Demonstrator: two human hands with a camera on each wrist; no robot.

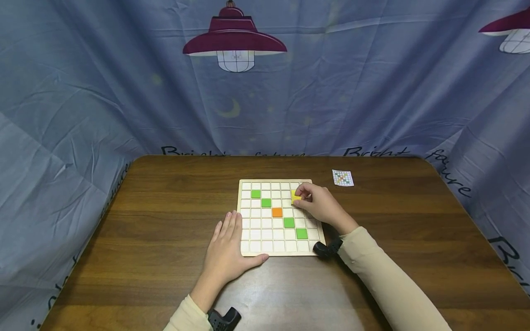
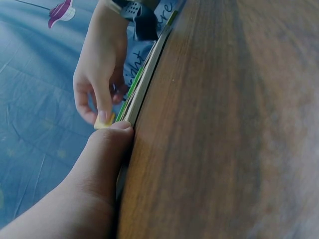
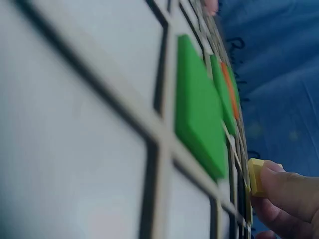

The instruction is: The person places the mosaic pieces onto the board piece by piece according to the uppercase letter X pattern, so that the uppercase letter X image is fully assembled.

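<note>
A square wooden grid board [image 1: 275,252] with white cells lies on the table. Several green tiles [image 1: 288,222] and one orange tile [image 1: 277,212] sit in its cells along a diagonal. My right hand [image 1: 318,202] pinches a yellow tile [image 3: 255,177] between thumb and fingers over the upper right of the board. More yellow shows just under that tile in the right wrist view; whether it is a second tile I cannot tell. With its fingers straight along the board's left edge, my left hand [image 1: 227,257] touches the front edge with its thumb [image 2: 109,137].
A small card [image 1: 342,178] printed with a coloured grid lies on the brown wooden table [image 1: 174,193], beyond the board's right corner. Blue curtain [image 1: 136,82] hangs behind the table and along its sides.
</note>
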